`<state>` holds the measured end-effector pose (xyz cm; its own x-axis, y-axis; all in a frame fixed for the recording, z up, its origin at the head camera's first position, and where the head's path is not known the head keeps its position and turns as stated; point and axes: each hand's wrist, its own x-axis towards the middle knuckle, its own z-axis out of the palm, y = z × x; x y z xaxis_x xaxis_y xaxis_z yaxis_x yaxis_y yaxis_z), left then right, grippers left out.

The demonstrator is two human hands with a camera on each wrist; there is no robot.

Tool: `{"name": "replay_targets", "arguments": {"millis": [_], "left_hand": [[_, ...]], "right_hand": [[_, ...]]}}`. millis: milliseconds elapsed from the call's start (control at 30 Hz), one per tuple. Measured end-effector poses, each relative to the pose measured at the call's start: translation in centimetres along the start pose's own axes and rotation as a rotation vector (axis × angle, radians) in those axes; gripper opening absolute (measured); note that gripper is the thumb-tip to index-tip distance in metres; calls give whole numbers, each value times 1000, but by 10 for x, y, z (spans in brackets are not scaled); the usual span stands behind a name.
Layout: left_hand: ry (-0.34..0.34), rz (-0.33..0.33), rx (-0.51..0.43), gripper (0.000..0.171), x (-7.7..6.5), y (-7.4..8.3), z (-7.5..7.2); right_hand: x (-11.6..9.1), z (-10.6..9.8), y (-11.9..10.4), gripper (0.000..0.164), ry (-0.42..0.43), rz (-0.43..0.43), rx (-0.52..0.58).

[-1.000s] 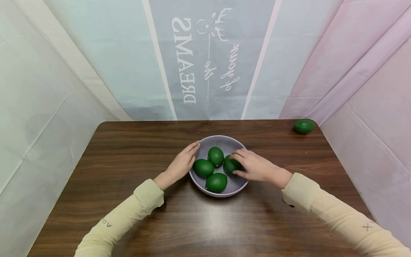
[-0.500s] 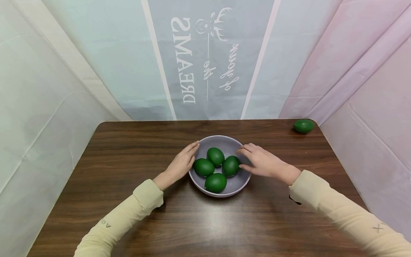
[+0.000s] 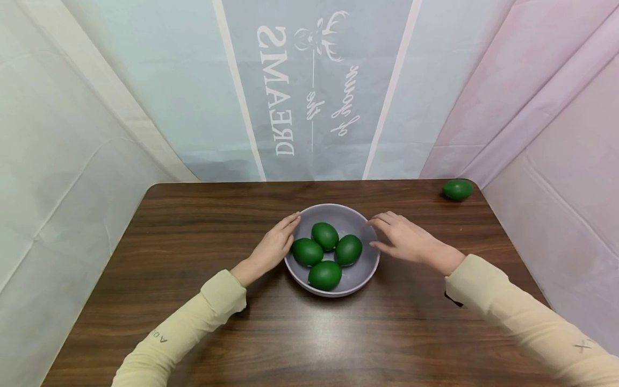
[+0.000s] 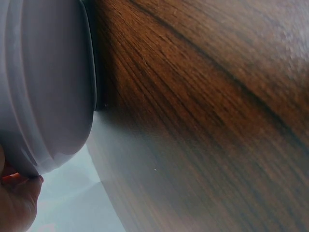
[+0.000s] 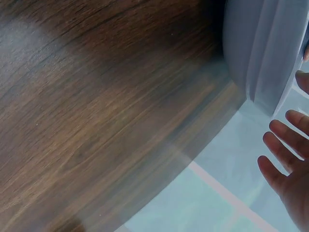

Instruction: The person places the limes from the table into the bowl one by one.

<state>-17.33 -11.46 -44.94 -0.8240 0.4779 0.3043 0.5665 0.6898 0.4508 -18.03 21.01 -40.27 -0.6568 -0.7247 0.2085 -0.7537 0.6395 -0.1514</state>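
Observation:
A round grey-purple bowl (image 3: 360, 275) stands on the table with several dark green, lime-like fruits (image 3: 325, 275) in it. My left hand (image 3: 272, 248) lies along the bowl's left rim, fingers extended, fingertips right at the edge. In the left wrist view, fingertips (image 4: 34, 188) show at the rim beside the bowl's smooth outer wall (image 4: 58, 77). Over the right rim, my right hand (image 3: 411, 242) has its thumb and fingers spread and nothing between them. The right wrist view shows those fingers (image 5: 285, 150) apart, close to the bowl (image 5: 260, 43).
One more green lime-like fruit (image 3: 457, 190) lies at the table's far right corner. The brown wood-grain table (image 3: 217, 215) ends at a pale printed cloth backdrop (image 3: 314, 150). White cloth walls (image 3: 63, 161) rise at both sides.
My right hand has let go of the right-hand fruit in the bowl and drawn back rightward to the rim. The left hand has stayed in place.

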Motion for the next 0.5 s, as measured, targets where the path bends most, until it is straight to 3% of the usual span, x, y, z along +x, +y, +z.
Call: {"name": "replay_targets", "arguments": {"millis": [500], "left_hand": [[-23,-25,-18,42,1,0,0]], "right_hand": [[-10,-7,23,45,-46,127,-19]]}}
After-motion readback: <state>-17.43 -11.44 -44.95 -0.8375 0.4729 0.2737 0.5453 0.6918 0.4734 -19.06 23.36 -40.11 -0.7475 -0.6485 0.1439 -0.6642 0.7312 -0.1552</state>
